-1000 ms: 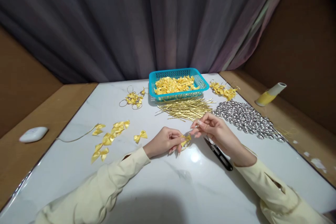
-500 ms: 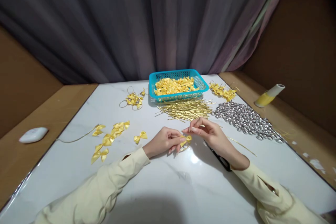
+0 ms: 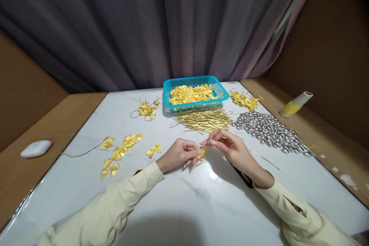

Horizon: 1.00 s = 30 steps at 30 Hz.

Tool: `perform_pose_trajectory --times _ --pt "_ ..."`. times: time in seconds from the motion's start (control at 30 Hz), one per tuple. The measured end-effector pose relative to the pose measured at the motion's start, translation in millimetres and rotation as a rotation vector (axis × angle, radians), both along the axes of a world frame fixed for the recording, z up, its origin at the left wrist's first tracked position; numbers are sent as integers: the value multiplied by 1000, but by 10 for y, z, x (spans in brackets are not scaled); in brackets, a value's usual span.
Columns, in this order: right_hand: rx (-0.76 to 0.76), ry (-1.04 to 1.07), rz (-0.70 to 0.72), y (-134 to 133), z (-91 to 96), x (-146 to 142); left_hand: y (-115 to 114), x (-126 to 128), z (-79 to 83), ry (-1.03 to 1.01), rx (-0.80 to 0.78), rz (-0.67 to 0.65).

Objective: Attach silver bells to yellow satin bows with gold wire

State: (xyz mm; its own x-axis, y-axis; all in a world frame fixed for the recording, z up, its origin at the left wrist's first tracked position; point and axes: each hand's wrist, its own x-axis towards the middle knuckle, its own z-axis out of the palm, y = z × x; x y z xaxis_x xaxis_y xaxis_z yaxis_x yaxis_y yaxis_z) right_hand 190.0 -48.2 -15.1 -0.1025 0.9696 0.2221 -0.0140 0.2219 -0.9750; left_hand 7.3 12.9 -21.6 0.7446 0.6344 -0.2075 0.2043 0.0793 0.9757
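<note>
My left hand [image 3: 184,153] pinches a small yellow ribbon bow [image 3: 202,152] between thumb and fingers, and a gold wire loop [image 3: 201,161] curves out below it. My right hand [image 3: 227,144] is closed in a pinch at the bow's upper edge; what lies between its fingertips is too small to make out. A single yellow bow [image 3: 153,150] lies on the table left of my left hand. Beyond my hands is a pile of gold wire twist ties [image 3: 206,120]. Under my right wrist lies a dark, flat object [image 3: 245,178], mostly covered.
A blue basket [image 3: 196,105] of yellow bows stands at the back. Silver beads [image 3: 271,132] are heaped to the right. Finished-looking bow clusters [image 3: 147,110] lie left of the basket, more bows [image 3: 118,153] nearer. A white mouse-shaped object [image 3: 36,148] and a yellow-white tube [image 3: 295,104] flank the table.
The bow has turned and tilted slightly in my left hand, and its wire loop has shifted a little to the left. My right hand stays almost where it was.
</note>
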Motion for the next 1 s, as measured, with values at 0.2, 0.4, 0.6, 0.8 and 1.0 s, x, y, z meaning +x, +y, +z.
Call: perform_pose_trajectory --times 0.2,0.4,0.6,0.8,1.0 --pt "83 -218 -31 -2 25 40 16 -1 -2 -19 -37 56" --pt "203 -436 -39 -9 12 64 11 12 -1 -39 -68 86" --pt "284 -473 -20 -8 6 64 49 12 -2 -87 -144 116" --pt "261 -371 -28 -25 18 48 87 -1 3 -124 -221 123" --pt "187 -308 -71 -21 56 65 86 -2 6 -125 -227 152"
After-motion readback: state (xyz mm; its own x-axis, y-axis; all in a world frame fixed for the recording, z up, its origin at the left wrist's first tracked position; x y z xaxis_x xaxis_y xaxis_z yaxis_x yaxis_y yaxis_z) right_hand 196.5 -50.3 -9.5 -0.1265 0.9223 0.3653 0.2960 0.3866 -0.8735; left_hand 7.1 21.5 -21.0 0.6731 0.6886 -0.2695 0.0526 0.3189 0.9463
